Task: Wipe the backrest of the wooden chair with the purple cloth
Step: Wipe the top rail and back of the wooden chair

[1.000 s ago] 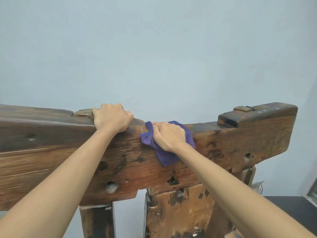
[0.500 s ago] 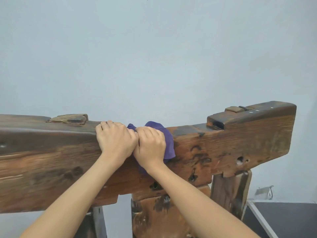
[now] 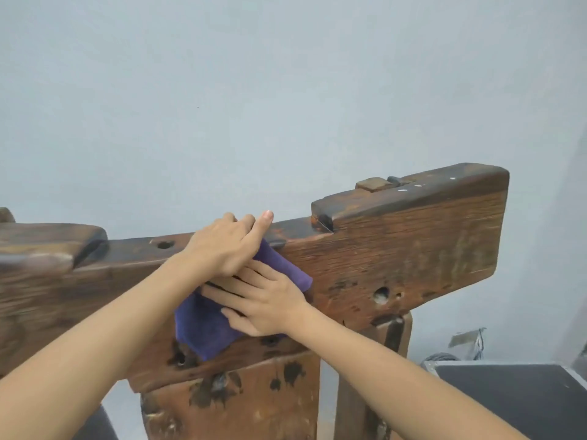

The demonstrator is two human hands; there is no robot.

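Mid-wipe it was: the right hand [image 3: 263, 300] pressed flat, fingers spread, on the purple cloth [image 3: 206, 325] against the backrest [image 3: 397, 262] face, the left hand [image 3: 228, 246] draped over the rail just above it, unwiped wood to the right likely next.

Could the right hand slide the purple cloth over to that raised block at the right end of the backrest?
Probably yes. The right hand lies flat on the purple cloth, and the backrest face between it and the raised block looks bare. Only the left hand, resting across its fingers, might hinder it.
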